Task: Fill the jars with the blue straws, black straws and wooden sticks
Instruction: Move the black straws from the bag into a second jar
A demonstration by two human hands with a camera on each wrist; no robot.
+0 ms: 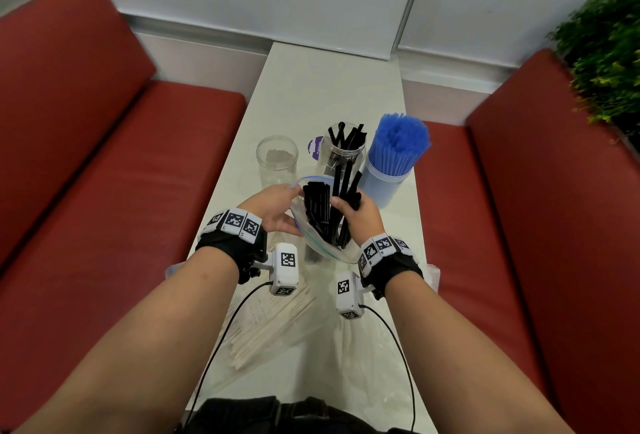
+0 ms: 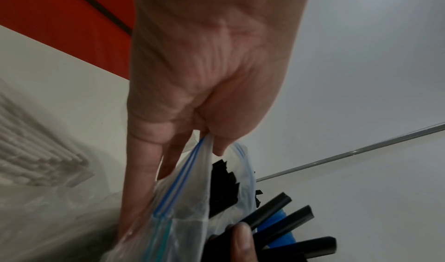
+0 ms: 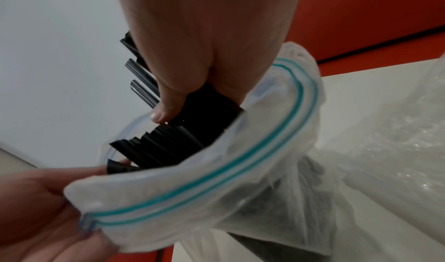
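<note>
My left hand [image 1: 277,208] pinches the rim of a clear zip bag [image 1: 311,229] and holds its mouth wide over the table. My right hand [image 1: 356,214] grips a bunch of black straws [image 1: 341,191] half lifted out of that bag. More black straws [image 1: 317,207] stay inside the bag. Behind it stand an empty clear jar [image 1: 277,160], a jar with a few black straws [image 1: 343,149] and a jar packed with blue straws [image 1: 394,156]. The left wrist view shows my left hand [image 2: 204,140] pinching the zip bag [image 2: 190,205]; the right wrist view shows my right hand [image 3: 192,87] curled round black straws [image 3: 202,110].
Wooden sticks [image 1: 273,323] lie in a clear plastic wrap on the white table [image 1: 322,87] near my body. Another crumpled plastic bag [image 1: 374,357] lies to their right. Red bench seats [image 1: 104,174] flank the narrow table, and a green plant [image 1: 606,53] stands at the far right.
</note>
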